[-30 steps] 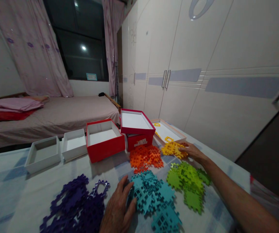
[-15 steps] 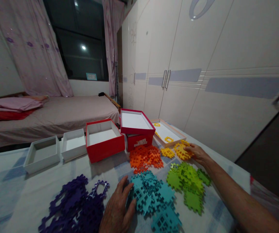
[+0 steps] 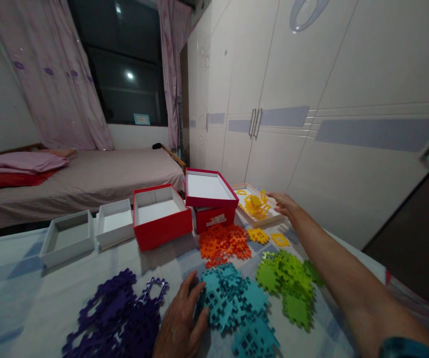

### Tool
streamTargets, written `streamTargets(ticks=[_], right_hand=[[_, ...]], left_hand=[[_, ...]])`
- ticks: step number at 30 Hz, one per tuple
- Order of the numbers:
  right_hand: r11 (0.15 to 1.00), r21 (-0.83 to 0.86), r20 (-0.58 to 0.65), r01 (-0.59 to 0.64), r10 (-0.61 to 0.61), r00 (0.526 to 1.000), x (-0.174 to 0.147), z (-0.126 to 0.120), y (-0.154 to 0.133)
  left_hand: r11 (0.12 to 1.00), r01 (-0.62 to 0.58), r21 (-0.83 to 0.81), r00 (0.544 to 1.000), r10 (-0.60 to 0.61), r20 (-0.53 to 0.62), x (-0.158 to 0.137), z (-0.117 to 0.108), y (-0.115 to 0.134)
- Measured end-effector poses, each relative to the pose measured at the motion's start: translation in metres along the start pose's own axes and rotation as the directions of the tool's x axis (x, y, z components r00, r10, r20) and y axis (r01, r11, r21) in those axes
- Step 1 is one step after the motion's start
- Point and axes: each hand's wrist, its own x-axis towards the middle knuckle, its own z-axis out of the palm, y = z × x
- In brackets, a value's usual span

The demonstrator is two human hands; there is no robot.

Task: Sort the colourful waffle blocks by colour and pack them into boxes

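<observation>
My right hand [image 3: 283, 203] is stretched over the right rim of a shallow cream box lid [image 3: 267, 222], its fingers apart. Beside its fingertips, a loose heap of yellow interlocking plastic pieces [image 3: 256, 206] lies in the lid, some tilted on edge. Two smaller lots of yellow pieces, a small stack [image 3: 258, 235] and a single frame-shaped piece [image 3: 280, 239], are on the cloth in front. My left hand [image 3: 181, 318] rests on the table with fingers spread, between the dark purple pieces [image 3: 115, 313] and the teal pieces [image 3: 233, 298], its fingertips at the teal pile's edge.
Orange pieces [image 3: 225, 243] and green pieces [image 3: 291, 283] lie in piles on the cloth. Along the back stand a grey box [image 3: 68, 251], a white box [image 3: 115, 234], a red box [image 3: 164, 229], and another red box [image 3: 214, 221] topped by a lid [image 3: 212, 200].
My right hand has moved back and left from the cloth to the cream lid, and the yellow pieces it held now lie there. One yellow frame shows on the cloth. My left hand stays put.
</observation>
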Motion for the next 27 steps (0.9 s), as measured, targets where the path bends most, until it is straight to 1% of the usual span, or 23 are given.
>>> streamTargets(ticks=[2,4,8,11,14,17,20,23,25,27], right_hand=[[0.992,-0.122,-0.037,-0.027,0.023,0.999,-0.006,-0.001,0.007],[0.973,-0.226,-0.057,-0.053,0.041,0.998,-0.022,-0.008,0.02],[0.901,-0.427,-0.017,-0.073,0.073,0.997,-0.061,-0.025,0.055],[0.846,-0.529,0.027,-0.066,0.094,0.995,-0.078,-0.028,0.075],[0.813,-0.579,0.038,-0.064,0.105,0.994,-0.08,-0.025,0.084],[0.802,-0.593,0.038,-0.078,0.124,0.992,-0.076,-0.023,0.083],[0.829,-0.555,0.07,-0.071,0.131,0.989,-0.078,-0.023,0.075],[0.888,-0.459,0.177,-0.029,0.124,0.976,-0.082,-0.016,0.062],[0.923,-0.386,0.26,-0.005,0.114,0.959,-0.084,-0.005,0.054],[0.942,-0.336,0.306,0.002,0.107,0.946,-0.084,0.008,0.049]], left_hand=[[1.0,0.009,0.007,1.0,-0.01,0.012,0.0,0.001,-0.001],[1.0,0.02,0.01,0.999,-0.02,0.027,0.0,0.001,-0.001],[0.999,0.042,-0.012,0.999,-0.041,0.029,0.001,0.001,0.002],[0.999,0.047,-0.025,0.999,-0.047,0.009,0.002,0.0,0.005],[0.999,0.03,-0.03,1.0,-0.03,0.0,0.003,-0.001,0.006],[0.999,0.025,-0.028,1.0,-0.026,-0.015,0.003,0.0,0.005],[0.999,0.032,-0.036,0.999,-0.032,-0.016,0.002,0.0,0.004],[0.998,0.039,-0.044,0.999,-0.04,-0.01,0.002,0.0,0.005],[0.998,0.048,-0.044,0.999,-0.049,-0.009,0.002,0.0,0.006],[0.998,0.051,-0.044,0.999,-0.052,-0.013,0.002,0.0,0.006]])
